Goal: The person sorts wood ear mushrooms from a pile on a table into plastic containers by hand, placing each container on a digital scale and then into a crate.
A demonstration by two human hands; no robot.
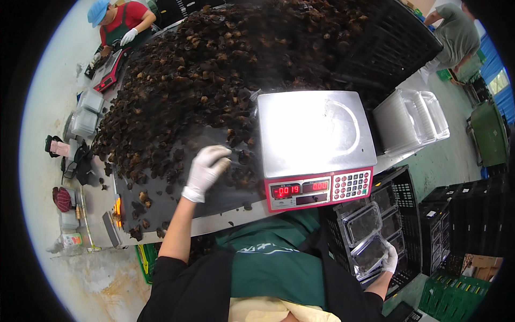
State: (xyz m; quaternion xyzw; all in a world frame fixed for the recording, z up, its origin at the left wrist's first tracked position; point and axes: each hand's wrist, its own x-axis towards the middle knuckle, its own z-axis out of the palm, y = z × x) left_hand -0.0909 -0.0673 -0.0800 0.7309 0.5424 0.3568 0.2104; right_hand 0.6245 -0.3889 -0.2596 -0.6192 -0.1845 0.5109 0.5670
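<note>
My left hand (206, 167), in a white glove, hovers over the table just left of the scale. Its fingers are loosely bent and apart, with nothing visible in them. Loose dark brown wood ear mushrooms (177, 91) lie in a wide heap beyond it. Low on the right, my right hand (390, 258), also gloved, grips the edge of a clear plastic box (369, 254). That box is tilted inside a black crate (410, 214), among several other clear boxes (362, 222). The scale (316, 134) has a bare metal plate and a red body with a lit display.
Stacked clear trays (405, 121) stand right of the scale, beside an upright black crate (394, 45). At the far left a person in a blue cap (120, 24) works by another red scale (110, 70). Another person (456, 35) stands far right. An orange cutter (117, 209) lies near the left edge.
</note>
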